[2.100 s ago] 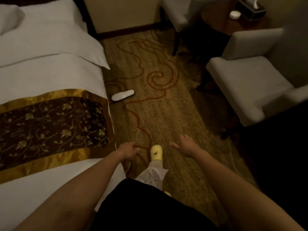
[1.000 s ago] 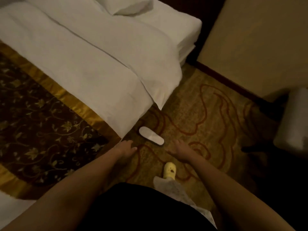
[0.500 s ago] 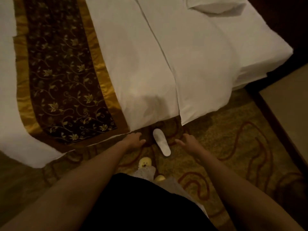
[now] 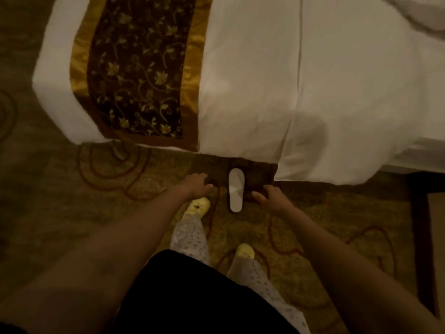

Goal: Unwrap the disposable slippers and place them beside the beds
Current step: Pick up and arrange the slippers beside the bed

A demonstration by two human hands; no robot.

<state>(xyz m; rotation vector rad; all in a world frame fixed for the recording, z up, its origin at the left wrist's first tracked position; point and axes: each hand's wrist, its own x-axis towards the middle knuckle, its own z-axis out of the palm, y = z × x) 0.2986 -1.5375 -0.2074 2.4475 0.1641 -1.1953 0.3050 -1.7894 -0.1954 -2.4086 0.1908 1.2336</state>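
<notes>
Already unwrapped, one slipper (image 4: 236, 189) lies beside the bed (image 4: 250, 75); left hand (image 4: 195, 185) and right hand (image 4: 272, 197) hover open and empty, its mate unseen.

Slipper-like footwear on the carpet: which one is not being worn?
The white slipper, lying flat at the bed's edge between both hands. The two yellow slippers nearer the camera have feet in them.

Single white disposable slipper (image 4: 236, 189), unwrapped, flat on patterned carpet, toe end at the bed's (image 4: 252, 80) edge
</notes>
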